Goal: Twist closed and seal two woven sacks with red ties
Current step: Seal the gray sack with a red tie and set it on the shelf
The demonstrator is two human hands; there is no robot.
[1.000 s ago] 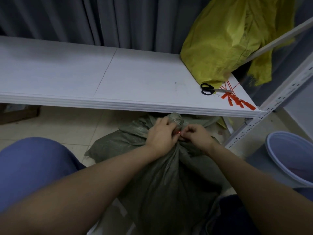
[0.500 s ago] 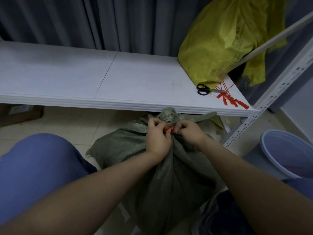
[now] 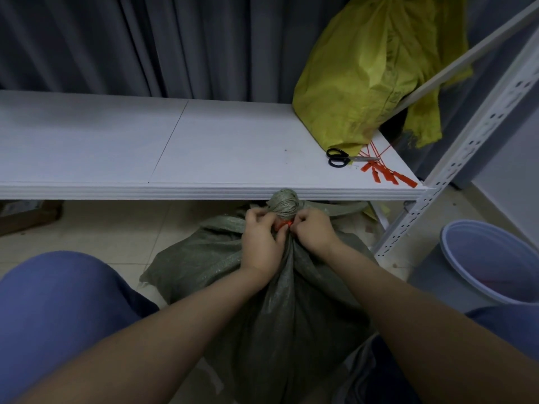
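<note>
A dark green woven sack (image 3: 280,293) stands on the floor between my knees, its mouth twisted into a tight knob just under the shelf edge. A red tie (image 3: 283,225) wraps the neck below the knob; only a short piece shows between my fingers. My left hand (image 3: 261,243) pinches the tie and neck from the left. My right hand (image 3: 313,233) pinches them from the right. A yellow woven sack (image 3: 364,71) leans at the back right of the white shelf (image 3: 145,147), its mouth out of view.
Black-handled scissors (image 3: 338,158) and several spare red ties (image 3: 385,173) lie at the shelf's right end. A white perforated rack post (image 3: 455,167) rises on the right. A pale bucket (image 3: 493,260) stands on the floor at the right. Grey curtains hang behind.
The twisted knob of the green sack has risen clear between my hands, which have drawn closer around the neck. The view has tilted down slightly.
</note>
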